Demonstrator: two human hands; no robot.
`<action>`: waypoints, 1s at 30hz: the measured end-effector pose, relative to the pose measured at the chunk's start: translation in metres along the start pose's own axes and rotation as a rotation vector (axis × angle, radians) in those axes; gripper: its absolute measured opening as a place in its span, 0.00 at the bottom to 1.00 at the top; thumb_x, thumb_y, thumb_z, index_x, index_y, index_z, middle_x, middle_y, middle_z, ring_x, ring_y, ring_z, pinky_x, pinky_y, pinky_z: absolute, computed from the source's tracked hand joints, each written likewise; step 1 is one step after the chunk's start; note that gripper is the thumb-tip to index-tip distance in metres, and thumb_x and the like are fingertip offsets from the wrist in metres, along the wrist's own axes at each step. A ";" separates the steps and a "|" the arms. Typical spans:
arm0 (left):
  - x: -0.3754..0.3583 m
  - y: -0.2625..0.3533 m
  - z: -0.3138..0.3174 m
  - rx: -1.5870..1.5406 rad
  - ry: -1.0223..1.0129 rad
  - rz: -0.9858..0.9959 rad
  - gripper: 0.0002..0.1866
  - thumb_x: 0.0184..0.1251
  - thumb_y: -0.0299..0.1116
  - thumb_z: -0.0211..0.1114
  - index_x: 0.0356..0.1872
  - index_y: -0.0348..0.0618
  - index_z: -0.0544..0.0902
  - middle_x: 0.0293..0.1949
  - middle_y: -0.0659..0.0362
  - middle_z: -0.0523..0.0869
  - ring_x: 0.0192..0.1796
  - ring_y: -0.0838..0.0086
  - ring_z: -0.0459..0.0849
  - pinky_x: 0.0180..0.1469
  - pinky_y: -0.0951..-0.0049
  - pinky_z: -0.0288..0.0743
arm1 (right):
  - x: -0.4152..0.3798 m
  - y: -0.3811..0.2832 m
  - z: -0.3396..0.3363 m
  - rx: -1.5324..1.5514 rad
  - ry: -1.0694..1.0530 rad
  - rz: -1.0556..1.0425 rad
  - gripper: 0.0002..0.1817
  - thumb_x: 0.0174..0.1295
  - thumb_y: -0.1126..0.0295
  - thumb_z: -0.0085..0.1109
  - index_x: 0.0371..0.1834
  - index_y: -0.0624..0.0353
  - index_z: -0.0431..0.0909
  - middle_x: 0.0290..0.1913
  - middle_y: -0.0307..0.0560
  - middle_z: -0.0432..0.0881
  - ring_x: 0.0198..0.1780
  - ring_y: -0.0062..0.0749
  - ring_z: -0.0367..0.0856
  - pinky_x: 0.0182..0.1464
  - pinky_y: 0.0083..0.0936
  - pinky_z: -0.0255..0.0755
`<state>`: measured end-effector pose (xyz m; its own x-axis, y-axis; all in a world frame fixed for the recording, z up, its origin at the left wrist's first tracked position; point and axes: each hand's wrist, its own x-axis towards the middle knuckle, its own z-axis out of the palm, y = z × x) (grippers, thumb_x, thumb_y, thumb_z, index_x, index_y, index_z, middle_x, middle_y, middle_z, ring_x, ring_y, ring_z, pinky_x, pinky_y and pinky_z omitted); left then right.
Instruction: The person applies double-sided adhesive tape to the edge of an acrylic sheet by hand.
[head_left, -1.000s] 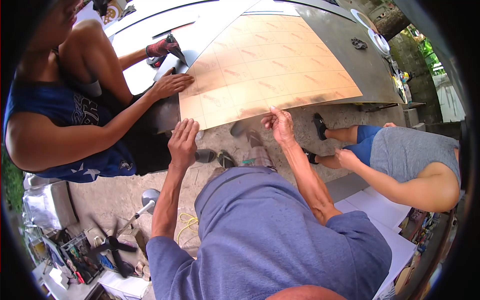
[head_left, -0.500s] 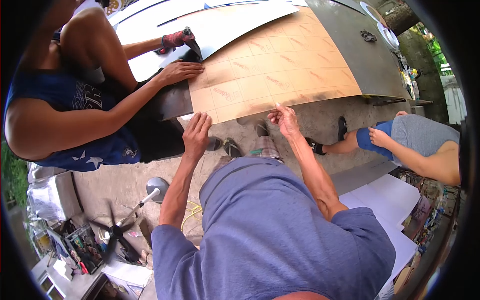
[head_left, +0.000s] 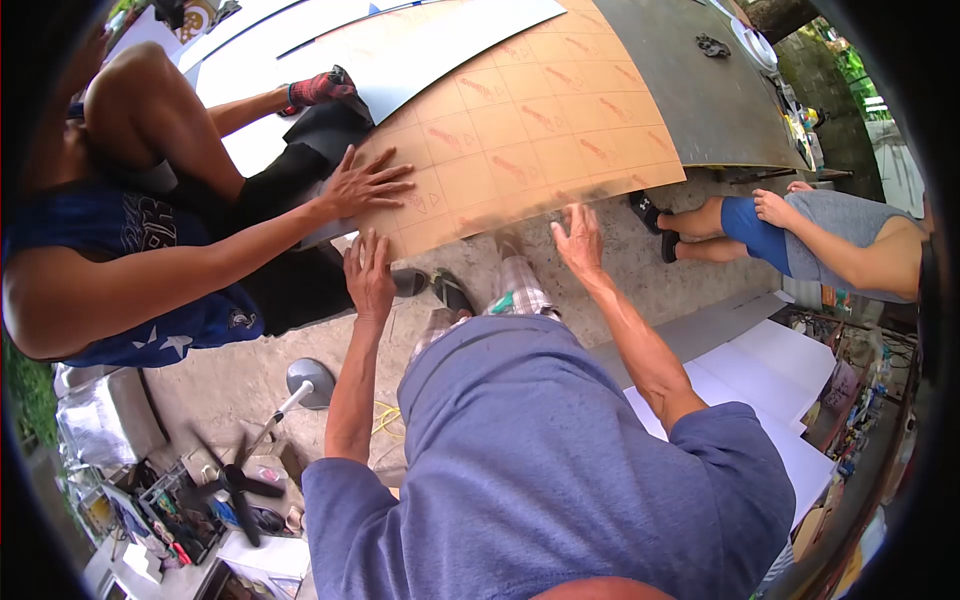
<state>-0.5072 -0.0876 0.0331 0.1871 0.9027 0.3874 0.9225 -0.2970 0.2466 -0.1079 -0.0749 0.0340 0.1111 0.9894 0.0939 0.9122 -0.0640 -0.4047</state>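
A tan, paper-faced sheet (head_left: 510,150) with red printed marks and a grid of lines lies in front of me. At its near left corner is my left hand (head_left: 370,280), fingers extended with their tips by the edge. My right hand (head_left: 580,243) hovers just off the smudged near edge, its fingers apart and nothing in it. Beside me, a co-worker's bare hand (head_left: 370,186) rests spread on the sheet. That person's other hand, in a red and black glove (head_left: 322,88), is near a dark piece (head_left: 335,125) by the sheet's left side.
A white sheet (head_left: 430,60) overlaps the tan one at the back. To the right is a dark grey tabletop (head_left: 700,110) with a crumpled black glove (head_left: 713,46). Another person (head_left: 850,235) stands at right. Behind me are a fan (head_left: 235,478) and white panels (head_left: 760,390).
The tan sheet has shifted left in view. My right hand has released its edge and opened. My left hand has moved slightly left, and the co-worker's bare hand has spread flat.
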 end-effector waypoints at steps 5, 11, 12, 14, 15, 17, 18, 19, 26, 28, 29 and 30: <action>0.005 -0.003 0.012 0.034 -0.030 -0.027 0.28 0.57 0.19 0.63 0.62 0.45 0.80 0.65 0.54 0.80 0.69 0.54 0.73 0.70 0.57 0.67 | 0.047 0.056 -0.036 -0.412 0.027 -0.302 0.41 0.50 0.72 0.68 0.71 0.58 0.64 0.69 0.53 0.65 0.70 0.50 0.63 0.68 0.49 0.61; 0.006 -0.004 0.031 0.102 -0.048 -0.026 0.41 0.34 0.24 0.66 0.63 0.37 0.78 0.67 0.45 0.77 0.73 0.50 0.70 0.73 0.55 0.64 | 0.090 0.108 -0.010 -0.541 0.036 -0.552 0.37 0.58 0.76 0.57 0.75 0.59 0.61 0.72 0.53 0.63 0.72 0.49 0.61 0.70 0.48 0.60; 0.007 -0.002 0.032 0.107 -0.045 -0.036 0.41 0.34 0.25 0.66 0.63 0.37 0.78 0.67 0.44 0.76 0.73 0.50 0.70 0.73 0.55 0.64 | 0.093 0.111 -0.007 -0.554 0.039 -0.564 0.36 0.59 0.76 0.56 0.74 0.60 0.61 0.72 0.54 0.63 0.72 0.49 0.62 0.70 0.48 0.61; 0.003 0.005 0.034 0.104 -0.048 -0.080 0.42 0.34 0.27 0.67 0.63 0.36 0.77 0.67 0.43 0.76 0.74 0.49 0.69 0.74 0.54 0.62 | 0.097 0.119 -0.004 -0.585 0.029 -0.593 0.35 0.60 0.75 0.55 0.74 0.61 0.62 0.72 0.55 0.62 0.72 0.50 0.62 0.69 0.49 0.62; 0.003 0.009 0.034 0.096 -0.054 -0.107 0.42 0.34 0.28 0.67 0.64 0.36 0.77 0.68 0.42 0.75 0.74 0.49 0.68 0.74 0.54 0.62 | 0.097 0.119 -0.005 -0.603 0.017 -0.606 0.34 0.60 0.74 0.55 0.74 0.62 0.62 0.72 0.56 0.63 0.72 0.50 0.62 0.68 0.49 0.64; 0.006 0.017 0.034 0.103 -0.076 -0.135 0.44 0.34 0.30 0.69 0.65 0.36 0.76 0.68 0.42 0.74 0.75 0.50 0.67 0.74 0.54 0.61 | 0.097 0.119 -0.009 -0.639 -0.003 -0.624 0.34 0.61 0.73 0.55 0.73 0.64 0.63 0.71 0.58 0.63 0.71 0.52 0.63 0.66 0.51 0.66; 0.007 0.018 0.033 0.121 -0.084 -0.136 0.45 0.34 0.31 0.70 0.66 0.36 0.75 0.69 0.42 0.74 0.75 0.50 0.66 0.74 0.54 0.61 | 0.097 0.118 -0.011 -0.656 -0.003 -0.632 0.34 0.61 0.73 0.54 0.73 0.64 0.63 0.71 0.59 0.63 0.71 0.52 0.63 0.64 0.52 0.67; 0.009 0.017 0.033 0.139 -0.084 -0.133 0.46 0.33 0.32 0.70 0.67 0.36 0.74 0.69 0.42 0.73 0.75 0.50 0.66 0.74 0.54 0.61 | 0.101 0.114 -0.012 -0.675 0.005 -0.637 0.33 0.61 0.72 0.54 0.73 0.65 0.63 0.71 0.60 0.64 0.70 0.53 0.64 0.63 0.54 0.68; 0.019 0.029 0.019 0.062 -0.079 -0.175 0.47 0.30 0.25 0.66 0.67 0.37 0.75 0.70 0.42 0.73 0.76 0.50 0.65 0.76 0.57 0.58 | 0.104 0.109 -0.027 -0.715 0.042 -0.657 0.32 0.58 0.70 0.57 0.68 0.69 0.69 0.65 0.62 0.69 0.67 0.55 0.67 0.58 0.52 0.70; 0.013 0.022 0.017 0.078 -0.092 -0.152 0.47 0.30 0.27 0.67 0.66 0.35 0.75 0.69 0.41 0.74 0.76 0.49 0.65 0.76 0.58 0.59 | 0.108 0.098 -0.041 -0.702 -0.023 -0.694 0.31 0.58 0.69 0.57 0.66 0.71 0.70 0.63 0.63 0.70 0.65 0.54 0.67 0.56 0.50 0.70; 0.013 0.021 0.019 0.089 -0.096 -0.141 0.47 0.30 0.27 0.68 0.66 0.34 0.75 0.68 0.41 0.74 0.75 0.48 0.65 0.75 0.58 0.59 | 0.108 0.094 -0.045 -0.713 -0.010 -0.693 0.31 0.58 0.69 0.57 0.65 0.71 0.70 0.63 0.63 0.71 0.64 0.53 0.68 0.55 0.49 0.70; 0.014 0.022 0.018 0.077 -0.087 -0.132 0.47 0.29 0.28 0.68 0.66 0.34 0.75 0.68 0.40 0.74 0.75 0.48 0.65 0.75 0.58 0.59 | 0.107 0.092 -0.047 -0.721 0.001 -0.693 0.30 0.58 0.69 0.57 0.65 0.72 0.70 0.62 0.63 0.71 0.64 0.53 0.68 0.54 0.49 0.70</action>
<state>-0.4777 -0.0758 0.0284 0.0885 0.9568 0.2770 0.9634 -0.1529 0.2203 0.0064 0.0190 0.0493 -0.5362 0.8380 0.1012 0.7968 0.4629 0.3884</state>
